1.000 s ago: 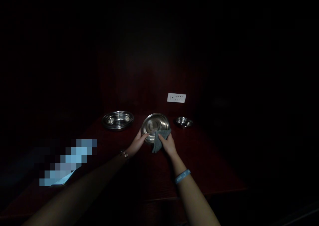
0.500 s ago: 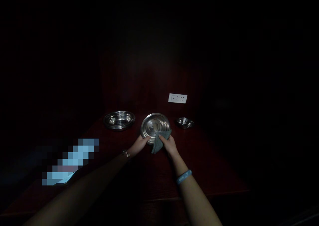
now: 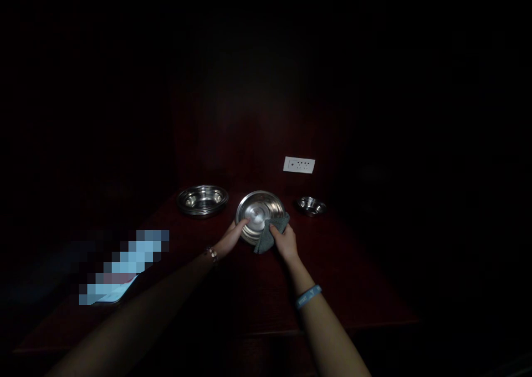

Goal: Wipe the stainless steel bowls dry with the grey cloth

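1. The bowl (image 3: 256,210) sits between the two hands, toward the table's far edge and about midway along it. It tilts so its inside faces the person; whether its base touches the table (image 3: 341,288) cannot be told.
2. The left hand (image 3: 231,239) is curled round the bowl's near left rim, thumb on the inside, fingers hidden behind.
3. The right hand (image 3: 286,243) pinches the cloth (image 3: 268,239) against the near right rim, thumb in front, other fingers mostly hidden.
4. The key relation: the bowl is round, with no long axis, and lies just ahead of both hands, about equally near each. The cloth slants from upper right to lower left across the rim, right hand nearer.
5. The stack (image 3: 203,204) stands by the far left corner; the small bowl (image 3: 311,206) lies toward the far right corner, below the socket (image 3: 299,165). A pixelated device (image 3: 124,269) lies near the left edge.
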A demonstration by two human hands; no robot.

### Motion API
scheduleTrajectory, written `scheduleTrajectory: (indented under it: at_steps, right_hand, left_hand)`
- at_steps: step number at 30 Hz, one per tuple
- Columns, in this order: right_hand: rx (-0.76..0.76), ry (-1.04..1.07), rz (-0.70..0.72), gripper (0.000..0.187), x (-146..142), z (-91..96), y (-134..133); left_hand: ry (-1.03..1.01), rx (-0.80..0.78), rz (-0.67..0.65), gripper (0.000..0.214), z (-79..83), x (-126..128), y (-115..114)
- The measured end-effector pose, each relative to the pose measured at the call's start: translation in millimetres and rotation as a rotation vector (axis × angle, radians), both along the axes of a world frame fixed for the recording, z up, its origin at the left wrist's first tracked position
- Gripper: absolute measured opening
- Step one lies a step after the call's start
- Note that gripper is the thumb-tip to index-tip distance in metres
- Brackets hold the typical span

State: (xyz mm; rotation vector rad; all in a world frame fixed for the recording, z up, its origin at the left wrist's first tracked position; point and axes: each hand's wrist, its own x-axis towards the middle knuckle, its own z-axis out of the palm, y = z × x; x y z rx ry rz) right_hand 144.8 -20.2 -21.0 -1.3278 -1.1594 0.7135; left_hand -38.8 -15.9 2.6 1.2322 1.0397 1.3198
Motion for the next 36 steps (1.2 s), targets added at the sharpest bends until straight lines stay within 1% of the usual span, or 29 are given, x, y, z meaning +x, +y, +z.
scheduleTrajectory:
  at_steps: [3,6,8,10,12,14,17,20,24,27,29,31,34,36]
  right_hand:
    - [-0.001,0.000,-0.004,0.032,1,-1.5,1]
    - [0.019,0.008,-0.011,0.032,4,-3.4,3]
    - [0.033,0.034,-0.021,0.033,4,-4.4,4]
    - [0.040,0.079,-0.031,0.036,4,-4.9,6]
    - [0.038,0.130,-0.030,0.038,3,-4.9,7]
    - [0.037,0.167,-0.023,0.038,3,-4.7,8]
    - [0.044,0.186,-0.021,0.038,3,-4.2,8]
    - [0.036,0.169,-0.037,0.040,3,-3.5,7]
    - [0.041,0.147,-0.058,0.041,1,-1.0,4]
    - [0.029,0.132,-0.063,0.040,1,1.1,2]
    - [0.019,0.120,-0.066,0.040,1,1.5,2]
    - [0.020,0.106,-0.076,0.039,2,0.9,1]
    - [0.040,0.084,-0.077,0.038,3,-0.8,2]
    - [0.054,0.071,-0.069,0.038,3,-1.6,2]
  left_hand:
    - [-0.026,-0.039,-0.003,0.044,1.8,3,-1]
    - [-0.006,0.040,-0.075,0.050,-0.5,8,-3]
    - [0.028,0.112,-0.092,0.060,-4.9,11,-3]
    - [0.056,0.159,-0.113,0.075,-10.7,12,-2]
    - [0.081,0.170,-0.166,0.089,-16.6,11,-1]
    - [0.107,0.172,-0.205,0.097,-21.6,11,0]
    - [0.119,0.197,-0.213,0.093,-27.0,11,4]
    - [0.097,0.197,-0.240,0.080,-31.0,11,9]
    - [0.077,0.160,-0.300,0.060,-34.0,11,13]
    - [0.060,0.152,-0.318,0.053,-33.7,10,13]
    - [0.065,0.130,-0.293,0.053,-32.0,10,13]
    - [0.095,0.071,-0.248,0.055,-28.7,8,11]
    - [0.139,-0.003,-0.173,0.055,-20.5,4,9]
    - [0.134,-0.004,-0.145,0.056,-13.5,1,7]
